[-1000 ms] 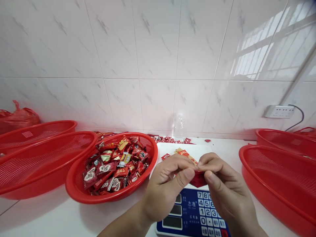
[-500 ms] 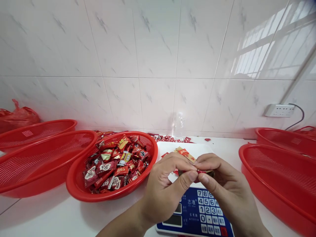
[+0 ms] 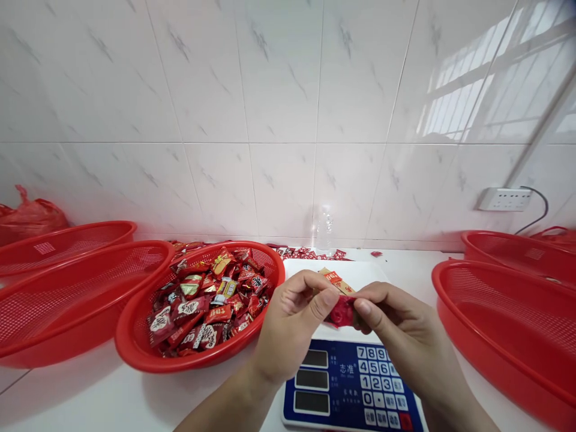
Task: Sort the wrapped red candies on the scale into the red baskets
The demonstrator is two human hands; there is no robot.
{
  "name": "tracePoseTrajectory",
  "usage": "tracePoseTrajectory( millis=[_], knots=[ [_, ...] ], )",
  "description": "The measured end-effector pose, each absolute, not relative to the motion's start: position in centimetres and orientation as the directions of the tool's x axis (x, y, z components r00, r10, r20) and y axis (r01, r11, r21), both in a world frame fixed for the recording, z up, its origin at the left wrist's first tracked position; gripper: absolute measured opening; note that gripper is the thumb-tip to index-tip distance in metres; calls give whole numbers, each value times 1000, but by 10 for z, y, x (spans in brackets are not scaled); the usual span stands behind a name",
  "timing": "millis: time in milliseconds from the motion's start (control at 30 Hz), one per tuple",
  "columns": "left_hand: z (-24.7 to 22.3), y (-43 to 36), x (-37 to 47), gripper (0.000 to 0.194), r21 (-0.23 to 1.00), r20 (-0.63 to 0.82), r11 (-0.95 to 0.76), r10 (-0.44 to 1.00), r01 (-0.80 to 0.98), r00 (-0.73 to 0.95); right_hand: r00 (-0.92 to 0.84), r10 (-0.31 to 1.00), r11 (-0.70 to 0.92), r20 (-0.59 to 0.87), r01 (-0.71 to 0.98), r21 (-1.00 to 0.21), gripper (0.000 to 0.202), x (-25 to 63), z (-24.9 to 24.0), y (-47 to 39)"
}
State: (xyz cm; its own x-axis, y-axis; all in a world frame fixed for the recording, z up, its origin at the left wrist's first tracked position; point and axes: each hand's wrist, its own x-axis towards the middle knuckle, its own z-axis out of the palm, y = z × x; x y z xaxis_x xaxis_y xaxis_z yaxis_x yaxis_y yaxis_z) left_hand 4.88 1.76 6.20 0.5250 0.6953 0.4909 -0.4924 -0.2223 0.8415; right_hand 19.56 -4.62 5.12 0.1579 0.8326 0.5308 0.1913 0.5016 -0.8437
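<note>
Between my two hands is a small red wrapped candy (image 3: pixel 342 311), held over the scale. My left hand (image 3: pixel 297 324) pinches its left end with thumb and forefinger. The thumb and fingers of my right hand (image 3: pixel 396 324) close on its right end and partly cover it. Beneath them is a digital scale (image 3: pixel 315 379) with a blue keypad panel and a white pan (image 3: pixel 300 266). A gold-and-red wrapped piece (image 3: pixel 339 279) lies on the pan, partly hidden by my hands. Left of my left hand stands a red basket (image 3: pixel 130 348) full of wrapped candies (image 3: pixel 198 306).
More red baskets stand at the left (image 3: pixel 90 312) and right (image 3: pixel 495 336). Small red packets (image 3: pixel 310 254) lie along the tiled wall near a clear plastic bottle (image 3: pixel 324 229). A red plastic bag (image 3: pixel 33 217) is at far left. A power socket (image 3: pixel 504 199) sits on the right wall.
My hands have drawn slightly apart and the red candy between them now shows its face. More of the scale's display windows is visible. The view has shifted a little.
</note>
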Motion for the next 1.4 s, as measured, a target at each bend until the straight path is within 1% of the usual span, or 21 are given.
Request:
tracePoseTrajectory(
  millis=[33, 100, 133, 200, 267, 333, 400, 500, 567, 600, 667, 733, 833, 900, 967, 1200, 1400],
  knots=[
    [60, 18, 50, 10, 850, 474, -198, 691, -488, 545, 194, 834, 488, 517, 178, -854, 12, 194, 51, -45],
    [56, 20, 54, 26, 875, 436, -162, 673, -456, 598, 248, 831, 478, 498, 140, -867, 16, 192, 51, -41],
    [54, 21, 57, 31, 888, 416, -149, 666, -436, 619, 257, 831, 476, 492, 126, -870, 18, 192, 51, -39],
    [52, 23, 60, 29, 894, 393, -125, 680, -430, 619, 238, 846, 459, 477, 130, -879, 19, 193, 50, -33],
    [55, 28, 60, 27, 865, 399, -103, 735, -491, 548, 205, 867, 418, 454, 195, -887, 23, 197, 47, -24],
    [60, 35, 57, 25, 801, 419, -115, 809, -588, 413, 184, 885, 354, 428, 330, -875, 33, 201, 40, -14],
    [68, 43, 49, 22, 735, 423, -149, 863, -661, 276, 136, 902, 288, 409, 517, -806, 44, 203, 29, -3],
    [75, 53, 37, 21, 682, 396, -169, 903, -711, 165, -6, 949, 201, 315, 780, -593, 56, 201, 9, 14],
    [77, 58, 32, 22, 673, 377, -158, 914, -723, 151, -46, 978, 140, 205, 872, -468, 62, 200, -2, 23],
    [76, 59, 32, 22, 674, 369, -146, 916, -725, 158, -48, 986, 111, 157, 897, -428, 64, 200, -6, 26],
    [73, 63, 33, 20, 679, 347, -107, 918, -726, 189, -48, 993, 87, 108, 918, -388, 61, 203, -12, 29],
    [68, 67, 37, 18, 682, 310, -53, 925, -729, 222, -70, 989, 116, 133, 918, -379, 54, 209, -14, 30],
    [62, 73, 42, 15, 684, 233, 48, 931, -728, 280, -95, 972, 172, 217, 913, -371, 39, 216, -16, 30],
    [59, 75, 44, 14, 684, 195, 105, 927, -722, 319, -84, 965, 173, 247, 915, -365, 31, 219, -17, 31],
    [58, 76, 45, 13, 679, 187, 128, 922, -723, 339, -74, 961, 172, 266, 914, -367, 26, 221, -18, 33],
    [60, 70, 42, 15, 697, 237, 106, 899, -709, 367, -46, 927, 213, 372, 880, -424, 22, 229, -11, 35],
    [64, 68, 40, 13, 687, 211, 144, 898, -713, 385, 29, 895, 203, 445, 862, -464, 24, 243, -8, 22]
  ],
)
